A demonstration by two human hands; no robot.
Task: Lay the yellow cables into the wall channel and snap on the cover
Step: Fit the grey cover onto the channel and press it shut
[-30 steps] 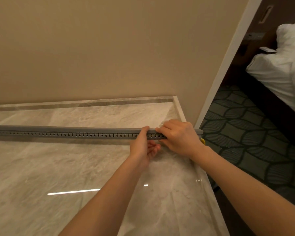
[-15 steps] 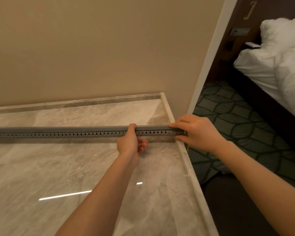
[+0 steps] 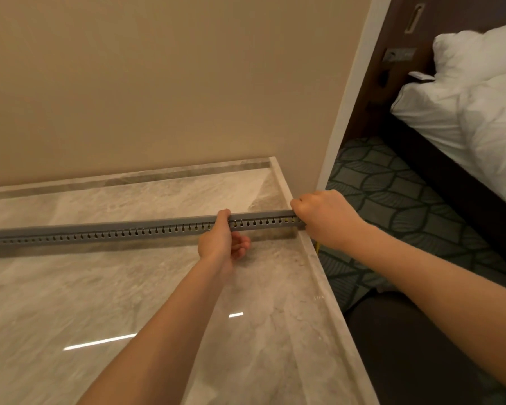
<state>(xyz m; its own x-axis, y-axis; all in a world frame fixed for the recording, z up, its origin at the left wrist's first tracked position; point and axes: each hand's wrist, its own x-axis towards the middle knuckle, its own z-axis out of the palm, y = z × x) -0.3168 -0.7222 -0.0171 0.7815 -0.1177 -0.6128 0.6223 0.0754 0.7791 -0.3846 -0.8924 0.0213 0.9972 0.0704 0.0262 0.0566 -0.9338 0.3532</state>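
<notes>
Marble desk (image 3: pixel 123 302): seen from the head view, pale, glossy and veined, with streaks of light reflected in it. A raised lip runs along its back and right edges.
Wall (image 3: pixel 158 83): plain beige, rising from the desk's back edge and ending at a white corner trim (image 3: pixel 351 106).
Room beyond: to the right lie a dark leaf-patterned carpet (image 3: pixel 392 206) and a bed (image 3: pixel 479 118) with white bedding.
Channel (image 3: pixel 100 231): grey, with a row of slots along its near side. It lies across the desk from the frame's left edge to the desk's right edge, apart from the wall.
Cables (image 3: pixel 318 247): yellow glints through the slots near the right end. A short yellow bit shows just under the right wrist, past the desk's edge.
Left hand (image 3: pixel 221 244): grips the channel, thumb over its top and fingers curled on the near side. The forearm reaches in from the bottom.
Right hand (image 3: pixel 324 219): clenched round the channel's right end at the desk's edge, back of the hand up and fingertips hidden. The forearm comes in from the lower right.
</notes>
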